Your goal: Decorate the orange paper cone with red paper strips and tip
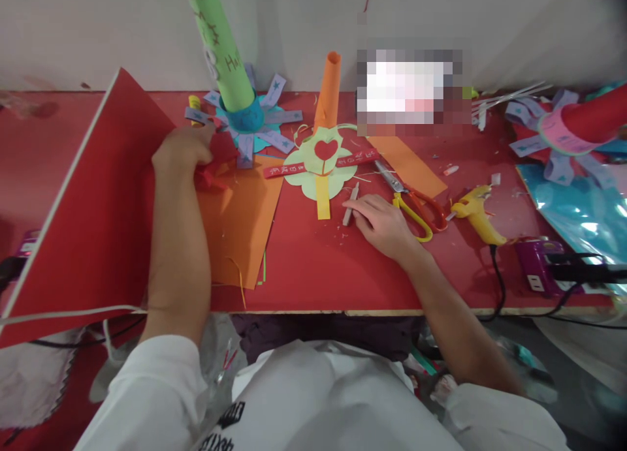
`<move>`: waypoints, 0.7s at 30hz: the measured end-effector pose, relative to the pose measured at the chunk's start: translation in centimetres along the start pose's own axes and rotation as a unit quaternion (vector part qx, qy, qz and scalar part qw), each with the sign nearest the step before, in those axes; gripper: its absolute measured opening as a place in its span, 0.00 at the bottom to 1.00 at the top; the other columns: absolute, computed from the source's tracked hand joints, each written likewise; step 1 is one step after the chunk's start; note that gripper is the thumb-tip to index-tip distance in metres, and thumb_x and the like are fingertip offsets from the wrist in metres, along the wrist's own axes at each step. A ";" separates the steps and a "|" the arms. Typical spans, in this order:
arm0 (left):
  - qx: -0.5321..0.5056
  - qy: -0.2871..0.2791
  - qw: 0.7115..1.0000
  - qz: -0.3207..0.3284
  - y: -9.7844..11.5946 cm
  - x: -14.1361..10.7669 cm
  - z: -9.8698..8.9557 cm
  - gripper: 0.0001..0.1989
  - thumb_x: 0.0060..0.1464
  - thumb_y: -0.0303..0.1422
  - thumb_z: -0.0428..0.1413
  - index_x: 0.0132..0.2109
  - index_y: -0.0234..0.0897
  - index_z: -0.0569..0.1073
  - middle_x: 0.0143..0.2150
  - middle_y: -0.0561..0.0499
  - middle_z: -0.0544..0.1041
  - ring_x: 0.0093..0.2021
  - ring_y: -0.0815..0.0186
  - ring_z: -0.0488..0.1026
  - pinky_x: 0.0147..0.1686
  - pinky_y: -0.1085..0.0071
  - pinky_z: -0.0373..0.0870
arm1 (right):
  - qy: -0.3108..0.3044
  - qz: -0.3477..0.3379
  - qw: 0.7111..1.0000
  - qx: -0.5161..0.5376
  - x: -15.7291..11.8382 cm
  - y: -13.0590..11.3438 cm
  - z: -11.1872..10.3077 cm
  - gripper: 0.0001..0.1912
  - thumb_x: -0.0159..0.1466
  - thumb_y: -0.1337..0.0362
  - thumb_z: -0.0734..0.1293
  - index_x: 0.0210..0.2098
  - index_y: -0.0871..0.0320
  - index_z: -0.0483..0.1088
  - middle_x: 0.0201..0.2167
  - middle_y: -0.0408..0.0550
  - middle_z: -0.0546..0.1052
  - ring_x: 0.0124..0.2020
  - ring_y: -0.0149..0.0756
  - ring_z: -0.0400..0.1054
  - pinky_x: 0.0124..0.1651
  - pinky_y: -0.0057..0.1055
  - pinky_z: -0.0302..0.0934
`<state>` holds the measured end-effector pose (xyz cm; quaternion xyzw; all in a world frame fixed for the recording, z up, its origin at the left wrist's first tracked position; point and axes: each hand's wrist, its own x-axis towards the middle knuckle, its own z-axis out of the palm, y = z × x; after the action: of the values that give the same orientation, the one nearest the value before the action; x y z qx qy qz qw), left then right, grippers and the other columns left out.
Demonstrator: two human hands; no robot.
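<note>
Works against a pale wall (pixel 294 20) at a red tabletop (pixel 304 275) strewn with orange sheets (pixel 249 222), scissors (pixel 399 188) and a yellow glue gun (pixel 477 219). Reaches with left hand (pixel 183 147) to folded red paper (pixel 223 152) beside a green tube (pixel 225 53); cannot tell whether spread or pinching. Rests right hand (pixel 379 222), loosely curled, touching a pale pen-like stick (pixel 354 193) near the paper flower (pixel 313 149) at mid-table.

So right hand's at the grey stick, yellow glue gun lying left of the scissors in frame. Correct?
Not quite: the head view shows the yellow glue gun to the right of the scissors, not left. The rest stands: the right hand is at the grey stick.
</note>
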<state>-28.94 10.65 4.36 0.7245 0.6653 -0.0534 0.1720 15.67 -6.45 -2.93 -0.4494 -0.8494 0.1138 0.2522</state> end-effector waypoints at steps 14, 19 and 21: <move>-0.084 0.388 0.906 0.144 10.6 -8.0 -7.4 0.26 0.64 0.38 0.62 0.65 0.33 0.76 0.60 0.56 0.77 0.62 0.59 0.70 0.67 0.62 0.67 | -0.005 0.002 1.000 0.015 -0.2 0.3 0.0 0.18 0.73 0.72 0.60 0.55 0.53 0.77 0.45 0.54 0.81 0.48 0.48 0.76 0.49 0.44 0.71; -0.296 0.285 0.856 0.314 13.8 -5.3 -2.8 0.26 0.61 0.47 0.71 0.57 0.34 0.78 0.48 0.50 0.75 0.45 0.68 0.70 0.51 0.63 0.73 | 0.056 0.013 0.992 0.111 0.2 -0.4 -0.2 0.15 0.76 0.67 0.60 0.53 0.52 0.77 0.44 0.52 0.82 0.46 0.46 0.78 0.50 0.44 0.72; -0.381 0.259 0.825 0.326 15.4 -3.6 1.3 0.27 0.55 0.54 0.72 0.47 0.37 0.77 0.42 0.50 0.76 0.41 0.66 0.71 0.44 0.64 0.74 | 0.098 0.050 0.979 0.172 1.1 -1.3 -0.7 0.13 0.77 0.62 0.61 0.54 0.51 0.76 0.43 0.51 0.83 0.43 0.44 0.78 0.47 0.42 0.73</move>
<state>-13.96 6.01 7.01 0.7634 0.3774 0.4531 0.2636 14.64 -6.28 -1.45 -0.4500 -0.7647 0.2261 0.4021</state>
